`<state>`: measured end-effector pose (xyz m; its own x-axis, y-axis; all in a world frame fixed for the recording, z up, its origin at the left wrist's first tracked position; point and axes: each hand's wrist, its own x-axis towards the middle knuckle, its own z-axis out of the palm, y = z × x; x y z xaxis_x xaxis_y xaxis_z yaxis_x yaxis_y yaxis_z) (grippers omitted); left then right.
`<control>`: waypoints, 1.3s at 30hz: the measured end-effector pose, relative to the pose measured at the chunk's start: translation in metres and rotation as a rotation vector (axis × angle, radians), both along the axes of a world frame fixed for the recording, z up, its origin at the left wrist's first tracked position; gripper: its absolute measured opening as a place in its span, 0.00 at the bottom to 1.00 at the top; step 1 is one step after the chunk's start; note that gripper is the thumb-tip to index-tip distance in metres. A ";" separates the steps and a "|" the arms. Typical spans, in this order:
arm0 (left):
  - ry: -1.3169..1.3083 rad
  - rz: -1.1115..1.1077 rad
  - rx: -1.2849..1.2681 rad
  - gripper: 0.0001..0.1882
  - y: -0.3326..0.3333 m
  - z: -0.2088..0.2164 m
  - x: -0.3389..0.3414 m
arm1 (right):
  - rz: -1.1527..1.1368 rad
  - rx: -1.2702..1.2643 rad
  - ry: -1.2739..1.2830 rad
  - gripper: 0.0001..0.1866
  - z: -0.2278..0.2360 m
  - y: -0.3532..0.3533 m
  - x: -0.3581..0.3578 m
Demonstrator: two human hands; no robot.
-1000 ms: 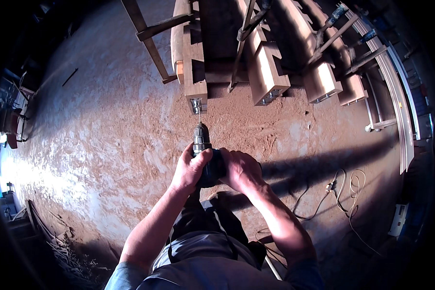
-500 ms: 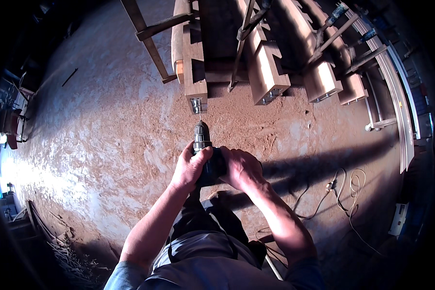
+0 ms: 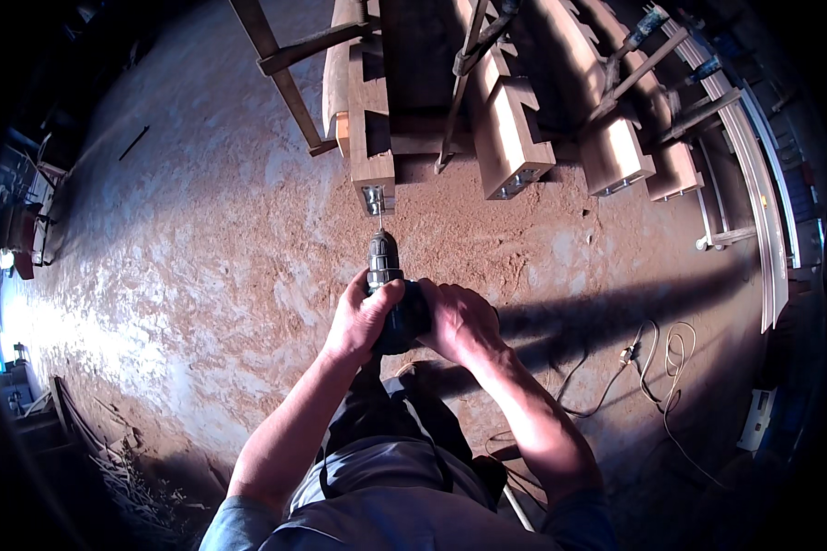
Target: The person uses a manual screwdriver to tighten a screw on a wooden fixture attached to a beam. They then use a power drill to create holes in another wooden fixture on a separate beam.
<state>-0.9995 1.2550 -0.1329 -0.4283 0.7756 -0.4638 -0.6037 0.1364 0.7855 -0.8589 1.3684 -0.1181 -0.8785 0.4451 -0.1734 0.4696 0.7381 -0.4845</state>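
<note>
Cordless drill [image 3: 388, 285], both hands closed on it, left hand [image 3: 366, 317] foremost, right hand [image 3: 459, 321] behind; long axis and bit aimed straight at metal bracket [image 3: 375, 198] on notched timber beam [image 3: 369, 110] end

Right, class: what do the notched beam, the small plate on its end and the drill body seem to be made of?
The notched beam looks like bare, unfinished wood: pale brown, sawn square faces. The small plate on its end seems to be metal, as it glints silvery. The drill, gripped by the left hand and right hand, looks like dark matt plastic, with a ribbed chuck that is probably metal.
</note>
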 end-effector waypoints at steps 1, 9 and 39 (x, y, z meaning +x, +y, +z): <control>-0.003 -0.002 0.003 0.27 0.000 0.000 0.000 | 0.000 -0.003 -0.004 0.33 0.000 0.000 0.000; 0.021 -0.001 -0.027 0.32 -0.001 -0.001 0.000 | 0.000 0.042 0.081 0.31 -0.002 -0.001 0.002; 0.021 -0.003 -0.060 0.38 0.009 0.001 -0.009 | -0.024 0.045 0.081 0.21 -0.002 0.004 -0.008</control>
<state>-1.0089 1.2638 -0.1317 -0.4358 0.7480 -0.5006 -0.5865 0.1859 0.7883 -0.8666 1.3729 -0.1204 -0.8779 0.4719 -0.0810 0.4477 0.7492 -0.4881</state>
